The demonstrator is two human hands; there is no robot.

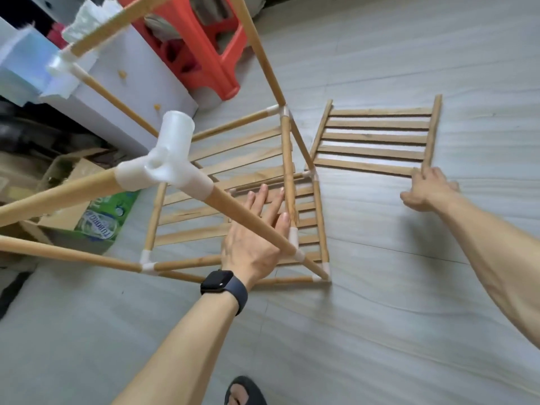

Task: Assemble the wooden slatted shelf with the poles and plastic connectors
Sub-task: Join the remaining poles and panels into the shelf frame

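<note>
Entry 1, the frame (287, 159): wooden poles joined by white plastic connectors, standing on the grey floor (409, 317); it fills the left and middle of the view, and we place everything else relative to it. At its top corner nearest the camera, one connector (169, 165) takes several poles and shows an open socket pointing up. Inside the frame we count two slatted shelves already seated, a higher one (233, 147) and a lower one (306, 220).

Entry 2, the loose slatted panel (374, 137): it lies flat on the floor just to the right of the frame, apart from it; its slats run across between two side rails.

Entry 3, the right hand (428, 187): it is at the panel's near corner on the side away from the frame; the fingers are curled onto the end of the side rail and grip it; the thumb sticks out toward the frame.

Entry 4, the left hand (254, 241): it reaches into the frame from the near side, behind a slanting pole (248, 217); the fingers (261, 194) are straight and slightly spread over the slats, holding nothing; we cannot tell whether they touch the wood. There is a black watch (223, 283) on the wrist.

Entry 5, surroundings: an orange stool (216, 59) beyond the frame; a white cabinet (122, 92) behind its left side; a cardboard box (96, 220) with green print on the floor to its left; a foot (245, 391) in a dark sandal on its near side.
</note>
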